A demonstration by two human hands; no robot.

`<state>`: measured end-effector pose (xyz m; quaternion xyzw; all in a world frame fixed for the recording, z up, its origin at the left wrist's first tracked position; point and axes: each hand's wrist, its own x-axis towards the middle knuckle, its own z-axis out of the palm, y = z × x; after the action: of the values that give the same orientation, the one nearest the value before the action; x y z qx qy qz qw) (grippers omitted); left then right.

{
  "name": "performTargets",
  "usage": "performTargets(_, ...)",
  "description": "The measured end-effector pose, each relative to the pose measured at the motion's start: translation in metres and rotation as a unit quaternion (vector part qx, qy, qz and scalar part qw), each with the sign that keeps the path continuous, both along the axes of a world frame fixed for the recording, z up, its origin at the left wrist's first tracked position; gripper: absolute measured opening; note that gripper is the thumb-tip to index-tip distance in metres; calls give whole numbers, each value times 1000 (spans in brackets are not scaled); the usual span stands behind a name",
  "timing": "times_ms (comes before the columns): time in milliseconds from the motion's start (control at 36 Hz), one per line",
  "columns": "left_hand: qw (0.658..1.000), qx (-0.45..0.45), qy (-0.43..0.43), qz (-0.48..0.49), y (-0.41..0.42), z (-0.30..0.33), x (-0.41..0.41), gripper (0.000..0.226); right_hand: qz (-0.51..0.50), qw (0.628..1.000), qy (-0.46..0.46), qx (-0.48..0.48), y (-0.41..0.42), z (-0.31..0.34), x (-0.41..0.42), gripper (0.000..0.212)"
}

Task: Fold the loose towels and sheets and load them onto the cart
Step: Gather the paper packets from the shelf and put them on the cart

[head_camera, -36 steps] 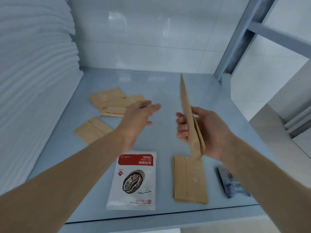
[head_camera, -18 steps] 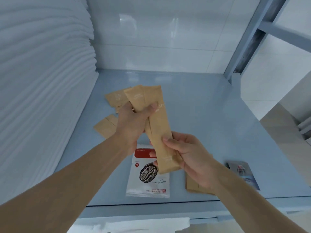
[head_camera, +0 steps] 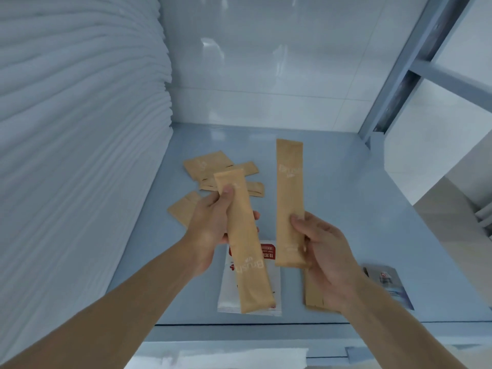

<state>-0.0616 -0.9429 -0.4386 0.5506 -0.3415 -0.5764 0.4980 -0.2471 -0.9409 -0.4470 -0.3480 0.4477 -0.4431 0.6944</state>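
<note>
Head view: packets (head_camera: 316, 291) behind right hand (head_camera: 328, 258)

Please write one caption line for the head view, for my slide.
Left hand and right hand each hold one brown packet above a blue shelf.

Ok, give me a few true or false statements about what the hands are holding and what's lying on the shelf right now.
1. Each hand holds one long brown packet. True: left hand grips the left packet, right hand the right packet.
2. The white coffee sachet is held up. False: it lies on the shelf.
3. Folded white linens are stacked at left. True.
4. The two held packets overlap. False: they are apart.
</note>
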Motion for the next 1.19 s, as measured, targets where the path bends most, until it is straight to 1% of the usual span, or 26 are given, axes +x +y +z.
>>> performTargets(83, 999, 17, -27, 31, 3, 1, 5, 36, 20, 998, 41, -34, 10, 4, 19, 18)
performTargets(111, 998, 22, -36, 44, 4, 2, 7, 36, 33, 996, 67, -47, 13, 4, 26, 17)
performTargets(167, 997, 28, -46, 59, 6, 3, 13, 38, 60, 987, 131, -76, 21, 2, 39, 13)
performTargets(250, 994, 41, -59, 80, 11, 6, 21, 42, 85, 975, 176, -107, 30, -3, 57, 9)
performTargets(278, 993, 49, -58, 92, 12, 6, 24, 42, 90, 969, 195, -120, 32, -4, 63, 11)
performTargets(333, 989, 67, -52, 122, 14, 7, 30, 43, 101, 954, 242, -145, 35, -8, 73, 23)
performTargets(417, 987, 68, -40, 139, 21, 6, 39, 44, 122, 940, 278, -153, 40, -13, 86, 40)
performTargets(500, 985, 61, -86, 140, 28, 2, 48, 36, 140, 924, 314, -167, 43, -19, 100, 45)
performTargets(556, 978, 43, -137, 149, 31, 0, 53, 26, 164, 901, 355, -188, 43, -22, 109, 45)
performTargets(639, 960, 33, -211, 181, 32, -4, 60, 21, 195, 877, 395, -191, 40, -28, 119, 42)
performTargets(694, 950, 41, -238, 199, 30, -9, 65, 21, 181, 859, 428, -214, 33, -31, 122, 34)
performTargets(778, 939, 77, -272, 196, 25, -19, 70, 25, 122, 830, 473, -269, 13, -31, 124, 19)
performTargets(833, 933, 99, -295, 180, 22, -26, 70, 30, 110, 809, 506, -279, -1, -30, 126, 21)
performTargets(944, 914, 117, -357, 152, 14, -39, 67, 39, 136, 771, 553, -286, -20, -32, 135, 32)
performTargets(1028, 909, 112, -377, 138, 9, -46, 69, 33, 157, 743, 575, -304, -26, -35, 141, 36)
performTargets(1111, 909, 108, -379, 135, 7, -53, 71, 29, 172, 710, 601, -325, -35, -38, 143, 34)
performTargets(1194, 903, 101, -392, 147, 8, -55, 70, 15, 202, 668, 635, -332, -45, -43, 147, 38)
